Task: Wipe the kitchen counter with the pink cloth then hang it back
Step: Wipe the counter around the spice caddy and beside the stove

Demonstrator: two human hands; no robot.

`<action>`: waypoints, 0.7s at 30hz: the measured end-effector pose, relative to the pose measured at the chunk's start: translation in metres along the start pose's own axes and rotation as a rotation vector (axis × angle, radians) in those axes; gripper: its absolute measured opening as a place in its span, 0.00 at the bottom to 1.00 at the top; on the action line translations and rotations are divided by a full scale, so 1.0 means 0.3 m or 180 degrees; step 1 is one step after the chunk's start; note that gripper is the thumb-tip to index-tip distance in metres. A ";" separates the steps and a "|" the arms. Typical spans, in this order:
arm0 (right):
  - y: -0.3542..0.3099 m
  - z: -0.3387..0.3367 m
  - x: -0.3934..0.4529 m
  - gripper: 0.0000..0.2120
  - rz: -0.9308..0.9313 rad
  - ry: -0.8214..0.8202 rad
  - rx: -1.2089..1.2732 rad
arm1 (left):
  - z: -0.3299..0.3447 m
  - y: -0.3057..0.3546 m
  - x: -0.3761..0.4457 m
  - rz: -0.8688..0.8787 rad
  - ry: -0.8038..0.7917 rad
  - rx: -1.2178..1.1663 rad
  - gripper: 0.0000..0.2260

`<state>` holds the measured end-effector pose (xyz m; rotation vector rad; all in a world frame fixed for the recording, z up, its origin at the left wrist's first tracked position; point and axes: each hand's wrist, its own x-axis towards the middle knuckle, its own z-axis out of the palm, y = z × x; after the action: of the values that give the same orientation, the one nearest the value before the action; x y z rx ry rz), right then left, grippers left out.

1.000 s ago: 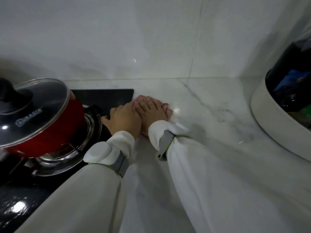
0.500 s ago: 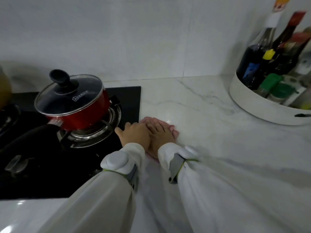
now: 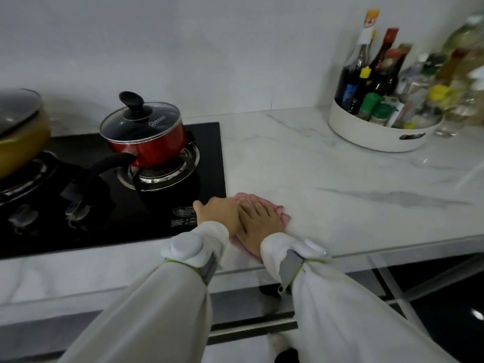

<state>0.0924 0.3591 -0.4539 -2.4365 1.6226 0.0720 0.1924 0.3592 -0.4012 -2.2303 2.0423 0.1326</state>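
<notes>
Your hands: left hand (image 3: pixel 218 213) and right hand (image 3: pixel 258 222) overlap, fingers straight, pressing flat.
Cloth: crumpled pink cloth (image 3: pixel 284 217) lies under both palms on the white marble desk (image 3: pixel 327 179), near edge.
Left: black glass hob (image 3: pixel 157 205), red lidded saucepan (image 3: pixel 146 134).
Far right: white round bottle tray (image 3: pixel 374 132).

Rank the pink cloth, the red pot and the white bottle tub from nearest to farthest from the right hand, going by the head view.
1. Pink cloth: directly under the right hand, which presses on it.
2. Red pot: left and back, on the stove burner.
3. White bottle tub: far right, back by the wall.
</notes>
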 end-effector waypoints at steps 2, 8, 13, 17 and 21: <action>-0.015 0.007 -0.036 0.27 0.0032 -0.0033 -0.0082 | -0.011 0.000 -0.023 -0.0028 -0.0119 -0.0121 0.09; -0.102 0.023 -0.150 0.28 0.0118 -0.0084 0.0086 | -0.059 -0.009 -0.102 -0.0227 -0.0699 0.0180 0.12; -0.093 -0.032 -0.168 0.19 0.0412 0.0371 0.1382 | -0.069 -0.003 -0.135 -0.0576 -0.0577 0.0204 0.14; 0.012 -0.004 -0.210 0.16 0.0448 0.1388 0.1288 | 0.048 0.129 -0.209 -0.0165 0.0248 -0.0607 0.19; 0.116 0.078 -0.244 0.20 0.0555 0.1470 0.0288 | 0.200 0.172 -0.248 -0.0081 -0.0118 -0.0720 0.37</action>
<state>0.0337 0.4173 -0.4705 -2.3528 1.9655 -0.5639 0.1350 0.4367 -0.4514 -2.3599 2.0714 0.4190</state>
